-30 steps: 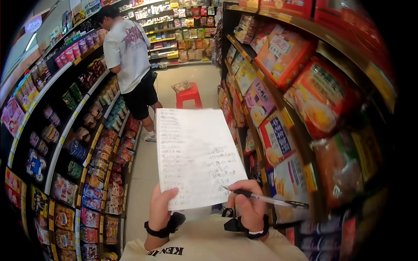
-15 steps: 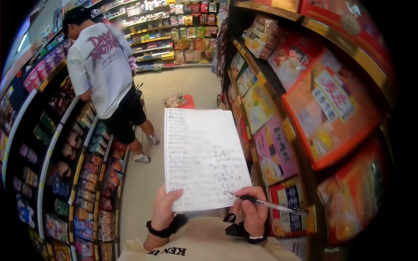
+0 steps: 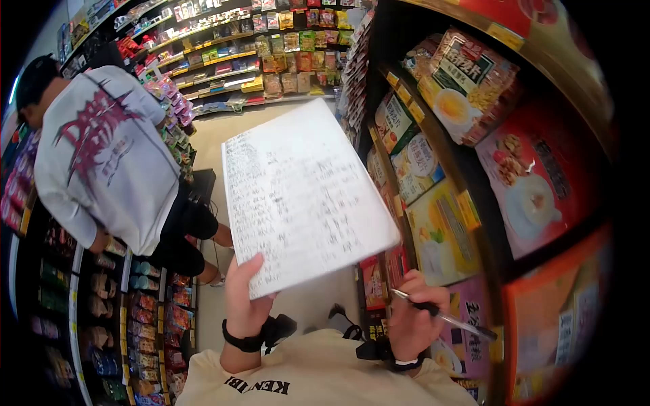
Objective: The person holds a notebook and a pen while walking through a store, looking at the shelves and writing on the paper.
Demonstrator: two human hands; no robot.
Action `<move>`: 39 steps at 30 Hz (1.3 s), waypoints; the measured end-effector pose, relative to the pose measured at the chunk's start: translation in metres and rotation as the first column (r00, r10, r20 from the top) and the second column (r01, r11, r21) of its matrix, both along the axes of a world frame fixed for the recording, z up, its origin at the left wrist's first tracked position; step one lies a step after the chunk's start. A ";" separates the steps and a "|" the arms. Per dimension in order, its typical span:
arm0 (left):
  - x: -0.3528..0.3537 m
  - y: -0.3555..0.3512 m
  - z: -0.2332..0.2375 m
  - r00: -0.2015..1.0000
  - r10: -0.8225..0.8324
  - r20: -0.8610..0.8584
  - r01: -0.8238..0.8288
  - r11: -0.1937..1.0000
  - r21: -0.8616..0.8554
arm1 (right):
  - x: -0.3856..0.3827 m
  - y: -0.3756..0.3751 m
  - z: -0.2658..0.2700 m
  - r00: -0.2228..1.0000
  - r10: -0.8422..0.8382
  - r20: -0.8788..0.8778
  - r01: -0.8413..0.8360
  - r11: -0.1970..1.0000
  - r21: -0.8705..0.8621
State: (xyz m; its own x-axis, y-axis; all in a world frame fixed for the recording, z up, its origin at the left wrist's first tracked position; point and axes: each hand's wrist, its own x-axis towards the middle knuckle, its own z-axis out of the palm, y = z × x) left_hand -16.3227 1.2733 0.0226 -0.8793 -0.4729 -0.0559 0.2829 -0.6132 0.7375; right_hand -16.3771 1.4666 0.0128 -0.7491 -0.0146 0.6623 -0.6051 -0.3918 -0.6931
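While another person (image 3: 101, 155) in a white printed tee is leaning toward the left-hand shelves (image 3: 101, 304), w/ one hand down by a shelf's front edge, the wearer's own hands are working in the middle of the aisle. Snack packs are filling those left shelves row on row; labels too small to read. Just right of that person, the left hand (image 3: 247, 301) is gripping a sheet of paper (image 3: 305, 189) at its lower left corner. The thumb is pressing on the front and the other fingers are hiding behind, so the hand is clamping the sheet. A black strap (image 3: 250, 340) is circling that wrist. The sheet is standing up in front of the chest, approx. centre of view, tilting w/ its right side riding higher than its left. Handwritten lines are covering it; text not legible. Its right edge is overlapping the right-hand shelves (image 3: 433, 135) in view. Below the sheet's lower right corner, and apart from it, the right hand (image 3: 413, 325) is curling shut round a pen (image 3: 450, 319). The tip is pointing up-left toward the paper w/o touching it, and the back end is sticking out to the right. Behind the pen, boxes (image 3: 467, 88) w/ cup pictures are sitting on the right shelves, w/ yellow price tags (image 3: 468, 210) running along the front edges.
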 end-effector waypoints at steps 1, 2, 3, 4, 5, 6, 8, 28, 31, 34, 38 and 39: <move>-0.022 -0.011 0.002 0.999 -0.024 -0.022 0.025 0.998 0.057 | -0.020 -0.009 0.001 1.000 0.000 -0.012 0.000 0.999 -0.045; -0.048 -0.014 0.007 0.999 0.047 -0.012 -0.047 0.998 0.029 | -0.040 -0.018 0.002 1.000 0.001 -0.027 -0.004 0.996 -0.088; -0.074 -0.022 0.010 0.998 0.054 -0.018 -0.053 0.998 0.030 | -0.064 -0.026 0.003 0.999 0.005 -0.043 -0.010 0.991 -0.130; -0.095 -0.028 0.012 0.998 0.063 -0.025 -0.062 0.998 0.032 | -0.086 -0.031 0.002 0.997 0.013 -0.078 -0.022 0.994 -0.109; -0.116 -0.034 0.012 0.997 0.073 -0.031 -0.072 0.997 0.034 | -0.108 -0.037 0.003 0.998 0.025 -0.059 -0.030 0.996 -0.082; -0.138 -0.045 0.011 0.996 0.061 -0.058 -0.057 0.996 0.063 | -0.133 -0.045 0.004 0.999 0.037 -0.038 -0.039 0.998 -0.058; -0.175 -0.059 0.011 0.993 0.060 -0.098 -0.053 0.996 0.078 | -0.177 -0.060 0.014 0.997 0.070 -0.015 -0.070 0.997 -0.025; -0.532 -0.162 0.031 0.992 0.112 -0.064 -0.097 0.975 0.198 | -0.520 -0.215 0.030 0.996 -0.089 0.027 0.093 0.981 -0.173; -0.579 -0.170 0.026 0.988 0.132 -0.076 -0.115 0.973 0.201 | -0.561 -0.231 0.028 0.993 0.109 -0.046 -0.114 0.985 -0.128; -0.619 -0.180 0.029 0.980 0.181 -0.083 -0.165 0.972 0.170 | -0.597 -0.246 0.035 0.983 0.180 -0.034 -0.183 0.976 -0.121; -0.665 -0.200 0.026 0.956 0.283 -0.079 -0.267 0.950 0.164 | -0.645 -0.269 0.033 0.976 0.146 -0.162 -0.171 0.973 -0.157; -0.675 -0.206 0.025 0.945 0.316 -0.080 -0.299 0.938 0.177 | -0.656 -0.275 0.032 0.966 0.149 -0.211 -0.188 0.967 -0.175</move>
